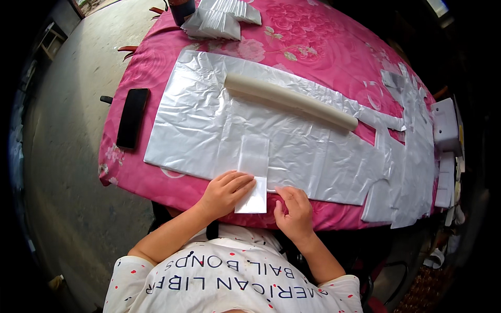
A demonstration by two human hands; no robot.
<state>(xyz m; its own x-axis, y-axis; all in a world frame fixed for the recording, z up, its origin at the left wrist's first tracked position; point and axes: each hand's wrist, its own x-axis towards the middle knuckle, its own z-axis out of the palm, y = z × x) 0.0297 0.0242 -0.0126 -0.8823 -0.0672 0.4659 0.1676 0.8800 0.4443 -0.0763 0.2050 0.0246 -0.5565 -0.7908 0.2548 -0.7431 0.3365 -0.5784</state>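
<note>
A narrow, folded white strip (252,201) of thin plastic lies at the table's near edge, partly over a stack of large, shiny white plastic bags (193,120). Its lower half looks whiter and more opaque than the upper half. My left hand (227,193) rests flat on the strip's left side, fingers stretched across it. To the right of the strip, my right hand (295,209) is half curled by the bags' near edge, with a gap between thumb and forefinger and nothing visible between them. A beige cylindrical tube (292,101) lies slantwise across the bags.
A black phone (133,119) lies on the pink floral tablecloth (156,78) at left. Folded white pieces (219,21) are piled at the far side next to a dark container (181,10). Loose plastic ends (407,172) and white boxes (446,125) are at right.
</note>
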